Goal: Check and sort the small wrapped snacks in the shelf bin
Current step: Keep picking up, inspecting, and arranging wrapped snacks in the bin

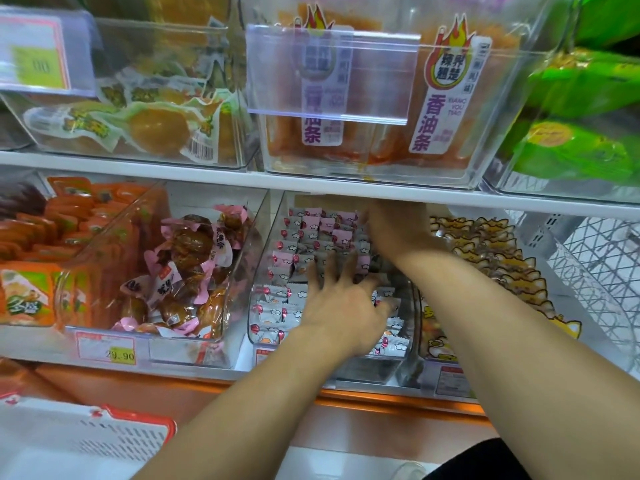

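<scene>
Both hands in the clear bin (258,282) of wrapped snacks (294,251).
Left hand (341,306) lies spread, fingers straight, on the packets; right hand (394,230) reaches behind it, its grip hidden.

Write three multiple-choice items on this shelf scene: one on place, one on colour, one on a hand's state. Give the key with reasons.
1. Which bin are both hands in?
A. Middle-shelf bin of small grey and pink packets
B. Top-shelf bin of orange strips
C. White basket at lower left

2. What colour are the bags at upper right?
A. Blue
B. Green
C. Black

3. How do the left hand's fingers lie?
A. Curled in a fist
B. Spread over the packets
C. Pinching a price tag

Key: A, the left hand and right hand reach among the packets; B, the bags are green; B, the fingers are splayed.
</scene>
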### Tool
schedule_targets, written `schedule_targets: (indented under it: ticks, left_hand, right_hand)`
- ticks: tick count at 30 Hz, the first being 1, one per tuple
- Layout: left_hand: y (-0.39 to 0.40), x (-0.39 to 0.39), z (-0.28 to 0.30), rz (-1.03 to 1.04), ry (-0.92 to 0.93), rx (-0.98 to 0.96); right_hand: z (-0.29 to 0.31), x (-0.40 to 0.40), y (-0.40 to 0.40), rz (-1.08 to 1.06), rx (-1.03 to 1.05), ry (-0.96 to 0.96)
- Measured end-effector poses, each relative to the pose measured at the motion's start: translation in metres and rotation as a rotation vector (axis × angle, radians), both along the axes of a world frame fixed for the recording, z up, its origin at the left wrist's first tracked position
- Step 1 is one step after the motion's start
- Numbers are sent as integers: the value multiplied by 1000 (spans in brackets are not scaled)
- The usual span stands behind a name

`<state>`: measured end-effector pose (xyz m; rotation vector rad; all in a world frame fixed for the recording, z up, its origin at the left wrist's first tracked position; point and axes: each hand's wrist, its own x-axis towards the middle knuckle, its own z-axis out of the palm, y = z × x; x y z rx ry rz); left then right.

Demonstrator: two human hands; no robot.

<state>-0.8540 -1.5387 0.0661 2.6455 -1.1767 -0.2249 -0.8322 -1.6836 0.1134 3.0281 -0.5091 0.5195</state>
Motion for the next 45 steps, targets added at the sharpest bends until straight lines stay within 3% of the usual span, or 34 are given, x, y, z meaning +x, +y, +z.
schedule_targets:
  ticks: [7,11,16,19,28,32,35,37,39,41,45]
  left_hand:
    - [-5,9,4,-24,-2,-33]
    - [-9,18,7,-46,27,1]
    - [-9,16,9,-48,-3,8]
    - [-7,17,10,-56,-2,17]
    - [11,7,22,-38,17,-159]
    - [43,-4,34,63,123,-495]
    - [78,-10,44,218,252,-756]
    - [102,-12,48,318,372,-863]
    - [123,-16,53,355,605,-986]
    - [137,-21,58,363,821,-1100]
    - [160,-29,53,416,912,-1149]
  right_hand:
    - [-6,4,3,-37,-183,252]
    - [-12,4,2,-38,-188,199]
    - [-8,7,1,-60,-44,109]
    - [-5,2,6,-71,62,-41]
    - [4,-44,15,-184,556,-463]
    - [7,-73,30,-149,756,-638]
    - [15,-93,52,-124,1203,-719]
    - [22,-107,69,-34,1649,-698]
    - [27,-120,85,-7,1971,-607]
    - [29,-130,99,5,2136,-498]
    - [27,-141,116,-5,2259,-374]
